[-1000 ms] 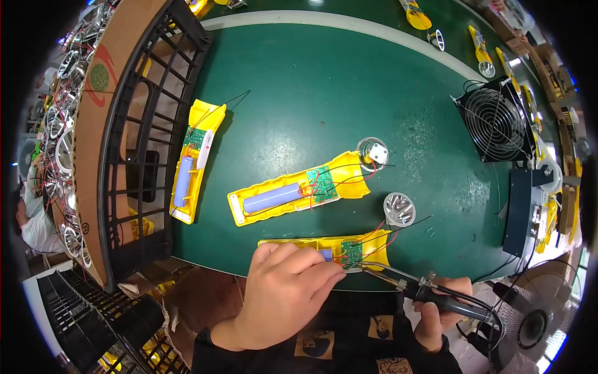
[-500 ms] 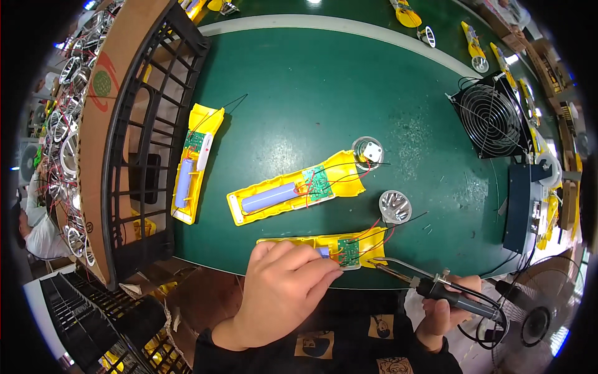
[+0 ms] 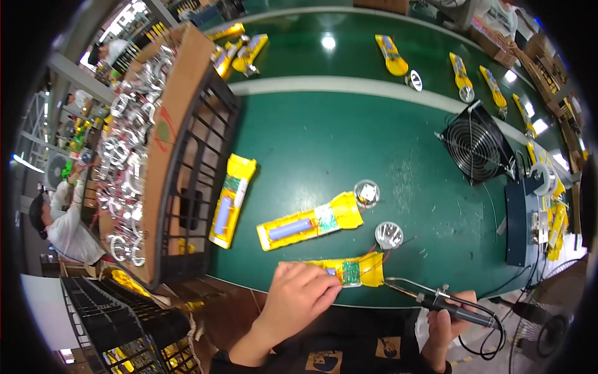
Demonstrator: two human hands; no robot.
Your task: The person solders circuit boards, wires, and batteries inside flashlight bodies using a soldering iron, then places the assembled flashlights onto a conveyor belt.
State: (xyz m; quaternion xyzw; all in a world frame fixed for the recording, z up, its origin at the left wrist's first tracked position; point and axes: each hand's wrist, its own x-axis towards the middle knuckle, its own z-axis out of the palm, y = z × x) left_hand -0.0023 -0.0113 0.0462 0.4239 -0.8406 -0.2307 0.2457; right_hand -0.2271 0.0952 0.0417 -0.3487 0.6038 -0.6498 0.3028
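My left hand [image 3: 296, 300] rests over the near yellow flashlight housing [image 3: 374, 269], its fingers closed around the left part. A small green circuit board [image 3: 351, 272] shows right of my fingertips; most of the battery is hidden under the hand. In my right hand [image 3: 445, 325] is a soldering iron [image 3: 458, 310] with a thin metal feed tube along it. Its tip points left, close to the housing's right end. Just beyond that end lies a round silver reflector [image 3: 389, 235], joined by red wires.
Farther off lie a second open housing [image 3: 349, 210] with a reflector [image 3: 367, 193], and a third housing [image 3: 232, 201] at the left. A black crate [image 3: 198, 181] and a carton of reflectors [image 3: 177, 93] border the left. A black fan [image 3: 476, 146] and dark blue box [image 3: 520, 215] stand right.
My view has tilted up, so the table sits lower in the picture and more of the background shows. The soldering iron's tip has drawn slightly off the housing's right end. My left hand keeps its hold.
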